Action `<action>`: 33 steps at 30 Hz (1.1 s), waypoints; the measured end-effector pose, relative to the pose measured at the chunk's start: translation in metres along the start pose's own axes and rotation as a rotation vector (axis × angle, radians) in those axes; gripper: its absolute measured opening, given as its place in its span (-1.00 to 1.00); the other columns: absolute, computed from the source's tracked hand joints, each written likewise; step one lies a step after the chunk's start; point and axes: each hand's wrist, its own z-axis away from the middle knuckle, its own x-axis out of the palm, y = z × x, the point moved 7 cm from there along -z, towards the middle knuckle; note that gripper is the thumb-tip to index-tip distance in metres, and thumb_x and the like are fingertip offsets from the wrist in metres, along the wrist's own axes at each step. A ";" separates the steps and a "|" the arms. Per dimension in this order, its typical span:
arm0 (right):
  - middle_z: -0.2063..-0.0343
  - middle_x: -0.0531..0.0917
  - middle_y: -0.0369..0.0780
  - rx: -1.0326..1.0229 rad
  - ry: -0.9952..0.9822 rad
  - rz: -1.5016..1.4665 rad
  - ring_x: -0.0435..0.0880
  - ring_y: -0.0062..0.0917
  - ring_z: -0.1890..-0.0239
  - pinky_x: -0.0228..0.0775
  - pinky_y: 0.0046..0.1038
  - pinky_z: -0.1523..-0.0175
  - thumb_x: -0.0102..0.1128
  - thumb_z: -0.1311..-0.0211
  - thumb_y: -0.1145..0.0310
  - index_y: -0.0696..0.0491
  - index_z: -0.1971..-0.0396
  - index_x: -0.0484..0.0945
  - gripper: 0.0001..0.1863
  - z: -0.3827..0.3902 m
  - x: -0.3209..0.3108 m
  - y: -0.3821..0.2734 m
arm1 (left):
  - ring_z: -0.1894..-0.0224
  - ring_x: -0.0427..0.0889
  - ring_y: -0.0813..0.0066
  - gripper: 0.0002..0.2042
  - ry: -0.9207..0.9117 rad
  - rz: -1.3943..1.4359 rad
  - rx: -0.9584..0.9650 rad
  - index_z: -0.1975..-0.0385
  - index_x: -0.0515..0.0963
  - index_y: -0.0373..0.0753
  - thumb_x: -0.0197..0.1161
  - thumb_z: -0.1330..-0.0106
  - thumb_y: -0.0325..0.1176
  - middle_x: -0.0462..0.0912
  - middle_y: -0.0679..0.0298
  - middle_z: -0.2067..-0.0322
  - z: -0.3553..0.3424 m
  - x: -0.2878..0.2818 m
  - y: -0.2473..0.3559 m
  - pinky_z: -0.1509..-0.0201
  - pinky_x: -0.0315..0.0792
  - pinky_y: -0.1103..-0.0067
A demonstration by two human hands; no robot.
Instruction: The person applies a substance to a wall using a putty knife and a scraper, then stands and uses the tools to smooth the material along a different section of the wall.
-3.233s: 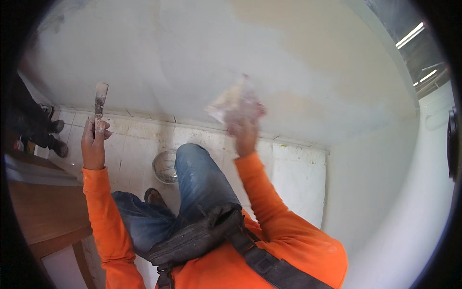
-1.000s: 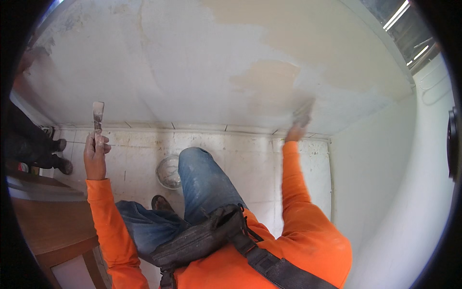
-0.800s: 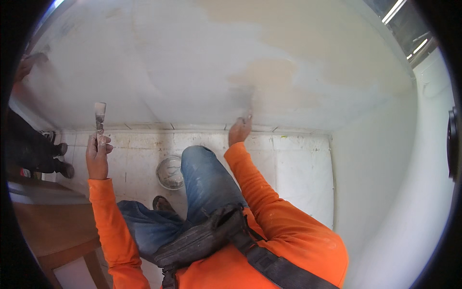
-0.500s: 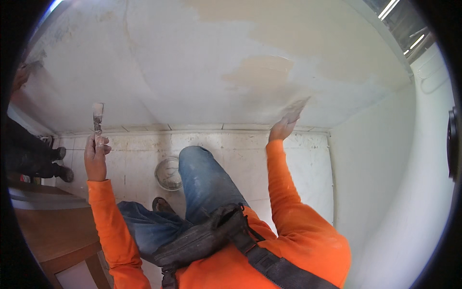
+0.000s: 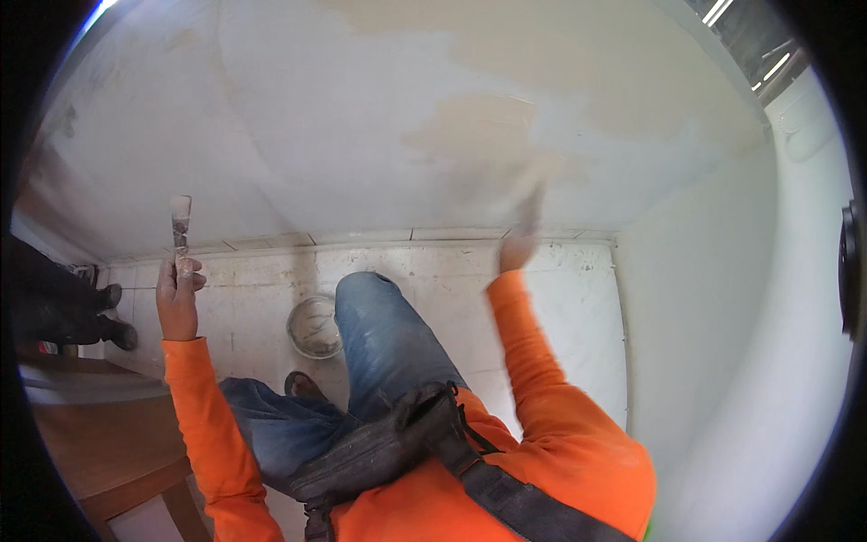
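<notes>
My left hand (image 5: 178,294) is closed round the handle of a putty knife (image 5: 181,217). Its pale-smeared blade points up, and it is held apart from the wall. At the lower part of the wall (image 5: 343,135), my right hand (image 5: 518,251) grips a scraper (image 5: 535,194). Motion smears both the scraper and my fingers, so the blade's edge is unclear. Just above it, a damp beige patch of filler (image 5: 479,126) shows on the whitish wall. A round bucket (image 5: 314,327) with grey-white paste inside stands on the floor, left of my knee.
Pale floor tiles (image 5: 424,280) meet the wall's base. A brown wooden table (image 5: 108,443) stands at lower left. Beyond it are a co-worker's dark trousers and shoes (image 5: 68,298). A white side wall (image 5: 695,316) rises on the right. A black bag (image 5: 370,452) is strapped across me.
My right hand has swept slightly left along the wall with the scraper, whose tilt has changed. The co-worker's hand at the far left has gone from view. My left hand is nearly still.
</notes>
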 end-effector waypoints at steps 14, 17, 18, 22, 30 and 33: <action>-0.43 0.15 -0.04 -0.137 -0.023 0.006 0.04 -0.26 -0.49 -0.23 -0.29 -0.55 -0.31 -0.42 0.45 0.20 -0.41 0.11 -0.44 0.003 0.105 -0.029 | 0.36 0.47 0.68 -0.71 0.026 -0.002 -0.019 -0.04 0.45 -0.29 0.06 -0.49 -0.24 0.53 0.34 0.32 0.000 0.008 -0.011 0.21 0.41 0.65; -0.35 0.30 0.00 0.165 -0.361 0.184 0.21 -0.15 -0.41 -0.06 -0.26 -0.49 -0.19 -0.35 0.50 0.04 -0.37 0.25 -0.44 0.090 0.168 -0.016 | 0.37 0.48 0.67 -0.71 -0.028 0.035 0.002 -0.04 0.46 -0.30 0.06 -0.48 -0.25 0.54 0.34 0.32 -0.007 0.014 -0.016 0.23 0.42 0.65; -0.35 0.30 0.00 0.168 -0.366 0.184 0.21 -0.15 -0.41 -0.06 -0.26 -0.49 -0.19 -0.35 0.50 0.04 -0.37 0.25 -0.44 0.100 0.166 -0.023 | 0.37 0.48 0.67 -0.71 -0.027 0.032 -0.003 -0.04 0.46 -0.30 0.06 -0.48 -0.25 0.54 0.34 0.32 -0.006 0.012 -0.015 0.23 0.42 0.65; -0.20 0.49 0.00 0.210 -0.469 -0.073 0.40 -0.17 -0.29 0.18 -0.31 -0.37 -0.14 -0.34 0.48 0.08 -0.26 0.39 -0.53 0.089 0.141 -0.008 | 0.38 0.48 0.67 -0.71 -0.009 -0.038 -0.030 -0.03 0.45 -0.32 0.07 -0.48 -0.24 0.55 0.33 0.32 -0.008 0.014 -0.006 0.24 0.42 0.66; -0.24 0.45 0.05 0.203 0.245 0.120 0.42 -0.21 -0.29 0.20 -0.29 -0.37 -0.15 -0.35 0.34 0.31 -0.25 0.34 -0.46 -0.110 -0.096 0.055 | 0.38 0.48 0.67 -0.70 0.045 -0.017 0.008 -0.02 0.44 -0.33 0.04 -0.49 -0.24 0.54 0.33 0.32 -0.004 0.008 -0.021 0.25 0.41 0.66; -0.22 0.45 0.10 0.273 0.232 0.334 0.38 -0.11 -0.31 0.12 -0.28 -0.41 -0.13 -0.30 0.38 0.33 -0.24 0.33 -0.46 -0.106 -0.072 0.072 | 0.38 0.47 0.67 -0.73 0.065 -0.040 -0.002 0.02 0.45 -0.33 0.04 -0.49 -0.24 0.53 0.33 0.32 0.001 0.007 -0.009 0.24 0.41 0.65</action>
